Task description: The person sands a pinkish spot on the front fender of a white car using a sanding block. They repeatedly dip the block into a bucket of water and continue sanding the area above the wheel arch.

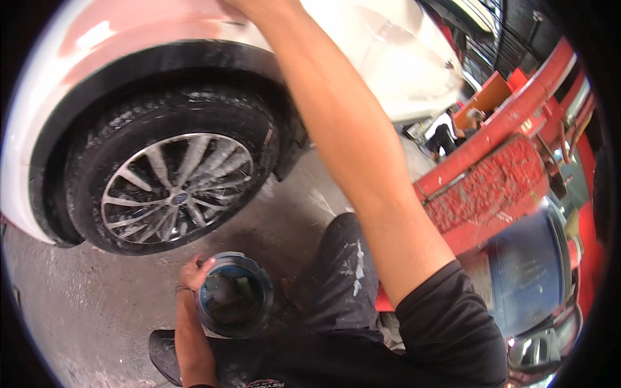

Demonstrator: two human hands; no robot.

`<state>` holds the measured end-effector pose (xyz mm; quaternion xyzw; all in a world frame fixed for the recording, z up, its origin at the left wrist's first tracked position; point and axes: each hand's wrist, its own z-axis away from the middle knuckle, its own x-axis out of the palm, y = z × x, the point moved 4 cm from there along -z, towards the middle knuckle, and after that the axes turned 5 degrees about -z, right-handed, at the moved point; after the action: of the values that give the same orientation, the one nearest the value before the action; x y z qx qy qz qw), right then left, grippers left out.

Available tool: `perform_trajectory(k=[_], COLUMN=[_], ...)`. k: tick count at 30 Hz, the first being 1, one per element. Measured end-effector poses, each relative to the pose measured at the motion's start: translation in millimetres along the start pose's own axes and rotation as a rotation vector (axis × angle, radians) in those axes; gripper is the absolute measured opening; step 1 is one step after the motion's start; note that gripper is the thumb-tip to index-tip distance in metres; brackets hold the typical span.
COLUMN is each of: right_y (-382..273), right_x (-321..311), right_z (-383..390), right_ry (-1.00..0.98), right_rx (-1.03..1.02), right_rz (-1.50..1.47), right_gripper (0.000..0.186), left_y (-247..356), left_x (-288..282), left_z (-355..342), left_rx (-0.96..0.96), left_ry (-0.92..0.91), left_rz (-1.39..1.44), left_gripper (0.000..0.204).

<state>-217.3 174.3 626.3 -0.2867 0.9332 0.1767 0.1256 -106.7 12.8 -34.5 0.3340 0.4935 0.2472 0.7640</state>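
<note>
Low in the frame, my left hand [194, 271] grips the rim of a round bucket [261, 294] holding dark liquid, which stands on the floor beside my leg. My right arm stretches up to a white car fender [184, 19] with a pinkish patch; only the edge of my right hand [242, 6] shows at the top edge, its fingers out of sight. Below the fender, the car's wheel [181, 197] has a silver multi-spoke rim and smudged whitish residue on rim and tyre.
Concrete floor [77, 310] runs under the car. Along the right stand red metal equipment [485, 187] with a rough-topped plate and a blue drum [527, 271]. Farther back, another person [446, 132] crouches near the car, beside orange-red panels [488, 97].
</note>
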Motion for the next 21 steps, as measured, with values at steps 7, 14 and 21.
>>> perform_trajectory(k=[7, 14, 21], right_y=[-48.8, -2.0, -36.9], right_x=[18.9, -11.4, 31.8], right_z=[60.3, 64.4, 65.5], right_ry=[0.078, 0.075, 0.111], right_rx=[-0.102, -0.125, -0.045], right_rz=[-0.108, -0.077, -0.154], right_gripper=[0.033, 0.030, 0.029], left_y=[-14.0, -13.4, -23.1], left_x=[-8.6, 14.7, -19.6], left_z=[-1.1, -17.5, -2.2], left_rx=[0.008, 0.063, -0.018], left_ry=[0.101, 0.051, 0.079], left_rz=[0.069, 0.124, -0.008], left_gripper=[0.079, 0.077, 0.078])
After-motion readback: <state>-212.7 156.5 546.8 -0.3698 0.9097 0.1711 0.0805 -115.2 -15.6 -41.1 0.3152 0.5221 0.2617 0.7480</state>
